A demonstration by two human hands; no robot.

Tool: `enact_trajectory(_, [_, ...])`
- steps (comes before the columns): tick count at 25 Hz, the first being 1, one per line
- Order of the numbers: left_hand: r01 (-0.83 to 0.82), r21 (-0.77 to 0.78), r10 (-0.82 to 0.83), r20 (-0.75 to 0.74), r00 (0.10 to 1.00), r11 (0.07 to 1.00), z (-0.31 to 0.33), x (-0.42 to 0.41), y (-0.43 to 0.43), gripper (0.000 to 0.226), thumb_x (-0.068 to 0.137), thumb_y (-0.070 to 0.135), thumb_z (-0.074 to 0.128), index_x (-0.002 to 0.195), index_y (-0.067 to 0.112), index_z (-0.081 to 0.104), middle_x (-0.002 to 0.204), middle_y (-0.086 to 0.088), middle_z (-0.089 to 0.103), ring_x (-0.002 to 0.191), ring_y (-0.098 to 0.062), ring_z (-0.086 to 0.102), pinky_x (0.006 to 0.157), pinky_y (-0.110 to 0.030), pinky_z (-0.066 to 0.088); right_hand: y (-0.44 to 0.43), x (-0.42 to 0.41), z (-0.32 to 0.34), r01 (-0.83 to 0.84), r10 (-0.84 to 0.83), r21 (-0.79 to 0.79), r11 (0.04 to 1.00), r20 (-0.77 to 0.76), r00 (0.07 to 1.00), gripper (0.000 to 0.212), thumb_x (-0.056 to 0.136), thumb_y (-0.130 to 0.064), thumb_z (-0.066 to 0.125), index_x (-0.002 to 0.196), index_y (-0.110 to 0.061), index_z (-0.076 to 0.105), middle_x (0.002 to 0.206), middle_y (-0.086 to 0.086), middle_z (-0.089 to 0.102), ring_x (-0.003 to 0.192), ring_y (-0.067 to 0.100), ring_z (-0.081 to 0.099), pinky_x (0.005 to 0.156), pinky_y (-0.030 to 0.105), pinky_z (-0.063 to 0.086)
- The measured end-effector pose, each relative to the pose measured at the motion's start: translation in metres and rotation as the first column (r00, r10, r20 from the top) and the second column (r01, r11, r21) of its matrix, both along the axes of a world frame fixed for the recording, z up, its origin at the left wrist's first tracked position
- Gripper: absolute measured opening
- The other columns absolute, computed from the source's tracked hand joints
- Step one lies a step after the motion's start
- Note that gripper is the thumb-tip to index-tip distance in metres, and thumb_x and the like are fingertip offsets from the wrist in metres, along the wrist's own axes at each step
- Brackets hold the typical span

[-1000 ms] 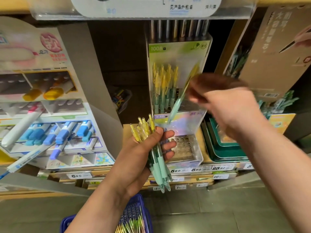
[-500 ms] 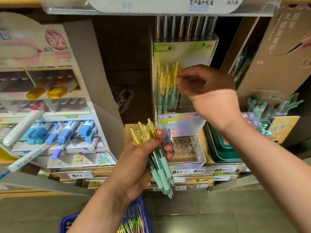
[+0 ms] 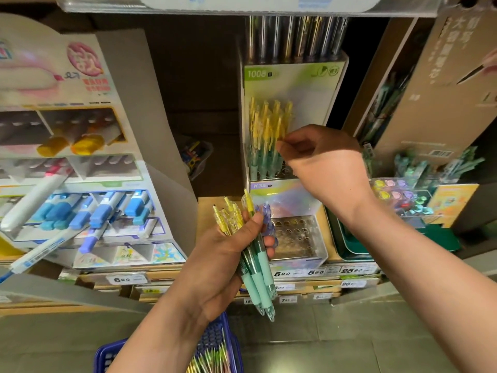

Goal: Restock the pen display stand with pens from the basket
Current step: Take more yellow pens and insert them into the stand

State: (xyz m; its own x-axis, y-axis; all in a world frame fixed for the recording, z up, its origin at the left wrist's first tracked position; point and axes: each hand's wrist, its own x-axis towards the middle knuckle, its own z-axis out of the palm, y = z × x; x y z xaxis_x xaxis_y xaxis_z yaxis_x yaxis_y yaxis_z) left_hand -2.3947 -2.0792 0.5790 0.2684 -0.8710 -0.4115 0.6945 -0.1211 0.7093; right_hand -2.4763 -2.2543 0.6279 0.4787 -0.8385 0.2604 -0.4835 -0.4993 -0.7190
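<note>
- The left hand (image 3: pixel 220 267) grips a bundle of pens (image 3: pixel 255 265) below the pen display stand (image 3: pixel 293 84). The right hand (image 3: pixel 330 168) curls its fingers at the stand's pens; I cannot tell whether it pinches one.
- Seat each pen tip-down in a free hole.
- The basket (image 3: pixel 106 355) sits below; crowded neighbouring pens may snag.

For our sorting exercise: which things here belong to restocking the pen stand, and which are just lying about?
Job: yellow-topped mint-green plastic pens in left hand; right hand; clear plastic tiered pen stand; blue plastic basket.
Lying about: blue-capped white markers; green trays.
</note>
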Motion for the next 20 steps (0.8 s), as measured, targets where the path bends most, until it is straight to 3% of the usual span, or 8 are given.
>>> enact_trajectory(2, [0.021,-0.015,-0.020,0.029,0.999,1.000,0.000,-0.001,-0.001,0.013,0.089,0.020,0.072,0.099,0.011,0.073,0.079,-0.010,0.063,0.069,-0.018,0.062,0.066,-0.028,0.056,0.006,-0.008,0.003,0.017,-0.014,0.045,0.999,-0.058,0.998,0.015,0.085,-0.040,0.076,0.089,-0.026,0.076,0.067,-0.018,0.065,0.068,-0.001,0.064,0.061,-0.001,0.041])
enact_trajectory(4, [0.042,-0.019,-0.041,0.076,0.996,0.999,0.000,-0.001,-0.002,0.014,0.089,0.019,0.072,0.099,0.010,0.073,0.077,-0.009,0.061,0.067,-0.017,0.060,0.064,-0.027,0.055,0.018,-0.017,0.004,-0.032,0.057,0.207,0.978,-0.119,0.991,0.020,0.084,-0.050,0.075,0.080,-0.030,0.073,0.066,-0.015,0.070,0.068,-0.007,0.064,0.058,0.005,0.043])
enact_trajectory(7, [0.063,-0.037,-0.058,0.129,0.990,0.997,0.001,-0.004,-0.004,0.013,0.087,0.016,0.072,0.099,0.009,0.074,0.078,-0.010,0.060,0.067,-0.017,0.059,0.063,-0.027,0.054,0.043,-0.022,0.003,-0.156,0.243,0.468,0.870,-0.132,0.961,0.033,0.082,-0.061,0.072,0.082,-0.028,0.070,0.070,-0.018,0.073,0.069,-0.006,0.067,0.069,0.024,0.052])
enact_trajectory(11, [0.103,-0.057,-0.088,0.224,0.971,0.993,0.001,-0.006,-0.004,0.019,0.089,0.019,0.071,0.107,0.012,0.074,0.086,-0.010,0.064,0.073,-0.018,0.061,0.067,-0.027,0.054,0.044,-0.022,0.003,-0.203,0.322,0.577,0.791,-0.110,0.940,0.039,0.087,-0.052,0.071,0.087,-0.013,0.072,0.069,0.000,0.075,0.065,0.011,0.071,0.084,0.039,0.058])
enact_trajectory(13, [0.105,-0.049,-0.090,0.240,0.967,0.993,0.000,-0.008,-0.003,0.021,0.092,0.023,0.068,0.109,0.013,0.074,0.090,-0.008,0.068,0.076,-0.018,0.063,0.069,-0.027,0.054,0.039,-0.026,0.002,-0.219,0.327,0.630,0.745,-0.058,0.943,0.038,0.092,-0.044,0.070,0.085,-0.007,0.074,0.070,0.005,0.073,0.064,0.015,0.068,0.078,0.036,0.057])
enact_trajectory(16, [0.062,-0.008,-0.059,0.211,0.976,0.998,-0.003,-0.008,-0.004,0.030,0.096,0.030,0.063,0.114,0.007,0.071,0.096,-0.012,0.070,0.081,-0.022,0.067,0.073,-0.029,0.056,0.034,-0.029,0.002,-0.204,0.234,0.620,0.758,0.034,0.972,0.026,0.099,-0.029,0.063,0.087,-0.008,0.074,0.068,0.002,0.071,0.061,0.015,0.069,0.068,0.031,0.057])
enact_trajectory(18, [0.038,0.031,-0.043,0.182,0.982,0.999,-0.003,-0.008,-0.006,0.034,0.095,0.034,0.065,0.114,0.005,0.070,0.094,-0.014,0.070,0.081,-0.024,0.068,0.073,-0.031,0.058,0.027,-0.029,0.007,-0.149,0.155,0.533,0.832,0.034,0.987,0.022,0.100,-0.024,0.061,0.083,-0.017,0.073,0.071,0.005,0.075,0.066,0.018,0.074,0.071,0.032,0.062])
enact_trajectory(20, [0.027,0.053,-0.035,0.156,0.987,0.998,-0.001,-0.008,-0.008,0.035,0.091,0.037,0.068,0.112,0.008,0.071,0.092,-0.011,0.071,0.078,-0.022,0.069,0.071,-0.031,0.058,0.016,-0.028,0.017,-0.096,0.074,0.420,0.902,0.069,0.995,0.025,0.100,-0.017,0.061,0.078,-0.023,0.070,0.068,0.001,0.076,0.067,0.014,0.076,0.067,0.022,0.061])
